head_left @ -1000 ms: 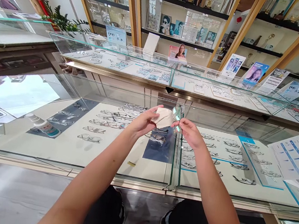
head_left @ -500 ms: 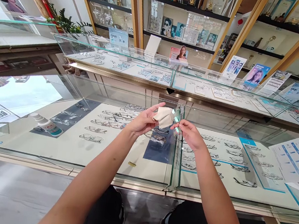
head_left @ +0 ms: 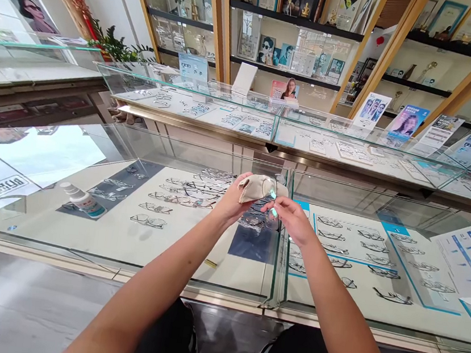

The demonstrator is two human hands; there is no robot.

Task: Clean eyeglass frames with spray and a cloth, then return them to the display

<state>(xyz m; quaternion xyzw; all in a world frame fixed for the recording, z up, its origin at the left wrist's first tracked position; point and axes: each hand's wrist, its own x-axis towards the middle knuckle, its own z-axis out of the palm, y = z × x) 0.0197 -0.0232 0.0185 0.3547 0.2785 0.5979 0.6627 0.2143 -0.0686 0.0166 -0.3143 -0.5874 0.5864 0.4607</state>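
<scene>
In the head view, the pair of glasses (head_left: 273, 211) is held up near the middle of the frame, above the glass display case (head_left: 157, 257), turned so that one lens sits over the other. The right hand (head_left: 297, 223) has its fingertips closed on the frame, apparently around the bridge. The left hand (head_left: 232, 203) is clamped on a beige cloth (head_left: 254, 190); its fingers are partly hidden under the fabric, so I cannot tell how firmly they press.

The change is at the upper lens: half a second ago the cloth hung just beside it and the lens was largely bare, whereas now the cloth spreads over and around it. I judge that cloth and lens have met, so wiping can happen there, while the lower lens stays uncovered.

Left of centre, a white spray bottle (head_left: 84, 200) stands tilted in view on the case, out of both hands. Rows of spectacle frames (head_left: 149, 221) lie inside the case, with a small gold-coloured bar (head_left: 210, 263) below centre.
</scene>
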